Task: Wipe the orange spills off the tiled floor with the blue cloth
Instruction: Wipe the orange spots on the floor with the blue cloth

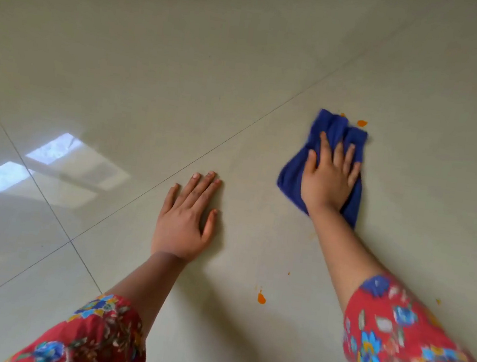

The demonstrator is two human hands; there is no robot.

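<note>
the right hand (329, 177) lies palm down on the blue cloth (328, 161), fingers straight and slightly spread, pressing the cloth flat against the tiled floor (155, 65); nothing is pinched or curled round. the cloth is bunched into folds and sits on the right part of the floor, its far edge just beside two orange spots. the larger far spot (361, 123) lies just past the cloth's upper right corner, apart from it by a narrow gap; the smaller far spot (342, 114) sits at the cloth's far edge, and whether it touches the fabric cannot be told. the cloth's edges are slightly blurred. the left hand (185, 222) rests palm down on the bare floor, fingers straight and close together, thumb held out to the side, holding nothing. it is well apart from the cloth, to the left and nearer the person. between the two forearms, nearer the person, lies another orange drop (261, 298) with a tiny fleck just above it. a small orange speck (288, 273) lies near the right forearm, and a further orange mark (438, 301) shows just beside the right sleeve (409, 346). a faint orange smear (312, 235) lies next to the right wrist. both sleeves are red with a blue and yellow flower print; the left sleeve (97, 338) is at the bottom edge. dark grout lines (204, 152) cross the pale glossy tiles, and a bright window reflection (53, 164) shows on the floor at left.
</note>
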